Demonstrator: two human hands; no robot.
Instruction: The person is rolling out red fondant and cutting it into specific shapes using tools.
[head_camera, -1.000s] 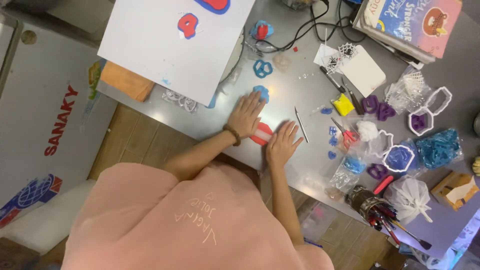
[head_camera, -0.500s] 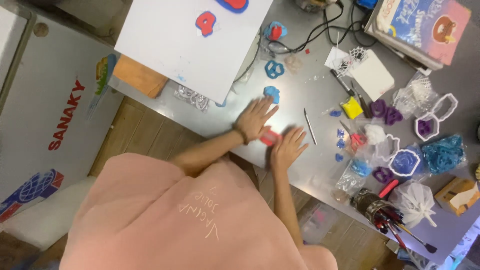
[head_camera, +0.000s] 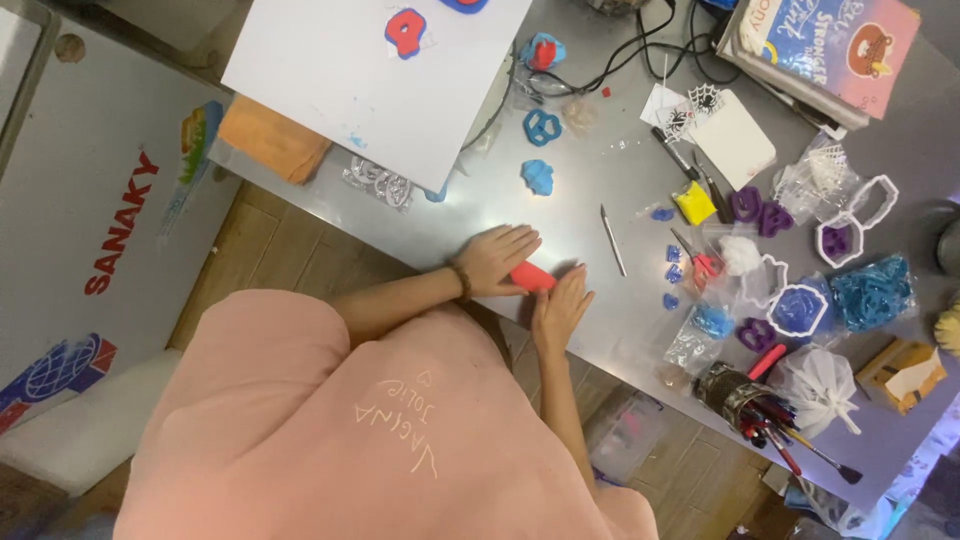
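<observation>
right hand (head_camera: 562, 308) lies flat on the grey tabletop (head_camera: 600, 330) near its front edge, fingers spread, grip wide, fingertips touching the red clay roll (head_camera: 533, 277). left hand (head_camera: 497, 258) rests palm down on that roll, grip wide and flat, not closed around it. the roll lies between both hands. beyond, a thin metal tool (head_camera: 612, 241) lies just beside the hands. farther back sit blue clay shapes (head_camera: 538, 177), then the white board (head_camera: 375, 70).
</observation>
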